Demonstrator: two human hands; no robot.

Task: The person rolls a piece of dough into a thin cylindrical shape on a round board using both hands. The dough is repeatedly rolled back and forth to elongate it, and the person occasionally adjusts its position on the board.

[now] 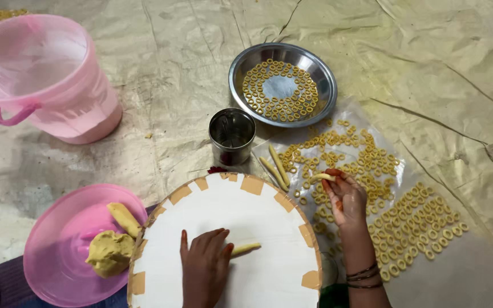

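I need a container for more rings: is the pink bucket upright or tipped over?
Tipped. The pink bucket lies on its side on the sheet, its open mouth facing the camera, handle hanging below.

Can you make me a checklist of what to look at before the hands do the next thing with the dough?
1. Left hand flat on the dough strip on the round white board: ok.
2. Right hand holding a small dough piece at its fingertips: ok.
3. Spare dough strips lying ready beside the steel cup: ok.
4. Dough lump left on the pink lid: ok.
5. Room for more rings on the clear sheet: not ok near the hand, where the rings are crowded.
6. What is inside the steel cup: cannot tell.
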